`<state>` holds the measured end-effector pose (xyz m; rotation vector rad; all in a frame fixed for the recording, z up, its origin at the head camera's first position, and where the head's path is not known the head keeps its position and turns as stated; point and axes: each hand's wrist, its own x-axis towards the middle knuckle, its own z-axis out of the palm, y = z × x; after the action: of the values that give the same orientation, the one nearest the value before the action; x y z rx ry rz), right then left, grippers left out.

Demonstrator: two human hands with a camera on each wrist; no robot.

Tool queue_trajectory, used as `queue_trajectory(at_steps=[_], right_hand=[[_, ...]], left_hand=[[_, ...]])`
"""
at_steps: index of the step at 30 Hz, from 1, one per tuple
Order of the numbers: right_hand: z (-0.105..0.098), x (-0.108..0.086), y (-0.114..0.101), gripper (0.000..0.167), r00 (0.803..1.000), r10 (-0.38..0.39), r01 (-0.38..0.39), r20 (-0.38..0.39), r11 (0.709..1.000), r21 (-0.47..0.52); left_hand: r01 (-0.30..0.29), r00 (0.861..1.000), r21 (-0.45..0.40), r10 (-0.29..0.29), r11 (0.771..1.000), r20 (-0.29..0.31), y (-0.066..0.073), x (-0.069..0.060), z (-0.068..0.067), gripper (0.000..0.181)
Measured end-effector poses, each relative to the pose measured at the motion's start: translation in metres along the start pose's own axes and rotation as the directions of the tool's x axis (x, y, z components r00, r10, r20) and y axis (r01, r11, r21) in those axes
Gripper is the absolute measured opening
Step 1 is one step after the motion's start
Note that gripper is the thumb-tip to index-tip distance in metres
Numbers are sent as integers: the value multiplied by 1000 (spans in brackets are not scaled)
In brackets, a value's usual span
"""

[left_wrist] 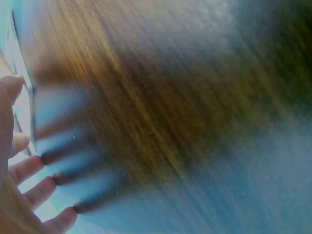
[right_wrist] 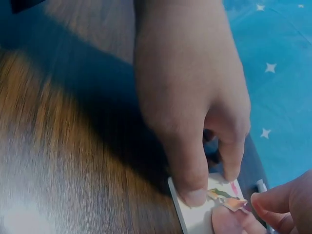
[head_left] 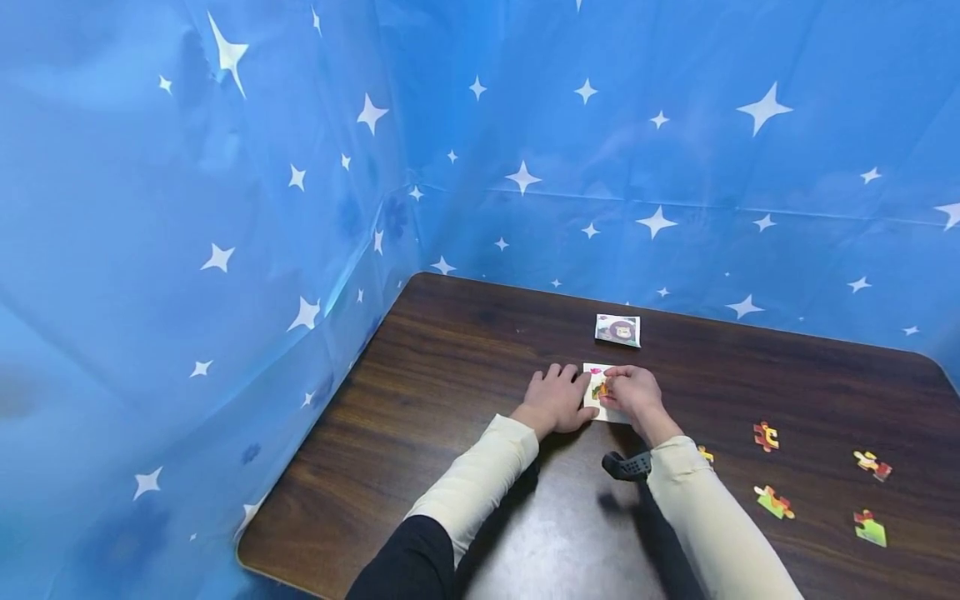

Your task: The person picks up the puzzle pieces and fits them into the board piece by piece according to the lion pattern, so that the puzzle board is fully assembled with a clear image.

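Note:
A small white puzzle board (head_left: 611,414) lies on the table, with colourful jigsaw pieces (right_wrist: 236,203) on it. My left hand (head_left: 557,398) rests palm down at the board's left side, fingers spread and thumb at its near edge; its fingertips show in the left wrist view. Over the board's right part, my right hand (head_left: 636,393) pinches a small orange and green puzzle piece (head_left: 602,389) with curled fingers. In the right wrist view its thumb comes down on the board beside the piece, and its own fingers partly hide the grip.
Several loose jigsaw pieces (head_left: 766,436) are spread over the right of the dark wooden table (head_left: 420,400). One piece (head_left: 705,454) is partly behind the right forearm. A picture card (head_left: 618,330) lies beyond the board. A blue star-patterned curtain (head_left: 525,125) stands behind and at the left.

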<state>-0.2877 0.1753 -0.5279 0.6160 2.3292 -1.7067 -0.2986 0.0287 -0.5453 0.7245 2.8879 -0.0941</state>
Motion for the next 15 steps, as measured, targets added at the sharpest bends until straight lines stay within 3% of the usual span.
queue_trajectory(at_steps=[6,15], right_hand=[[-3,4,-2,27,996,-23,12,-87,991,-132],[-1,2,0,28,997,-17,10,-80,997,-81]], left_hand=[[0,1000,-2,0,1000,-3,-2,1,-1,69],[-6,1000,1,6,1000,-18,-1,-3,-3,67]])
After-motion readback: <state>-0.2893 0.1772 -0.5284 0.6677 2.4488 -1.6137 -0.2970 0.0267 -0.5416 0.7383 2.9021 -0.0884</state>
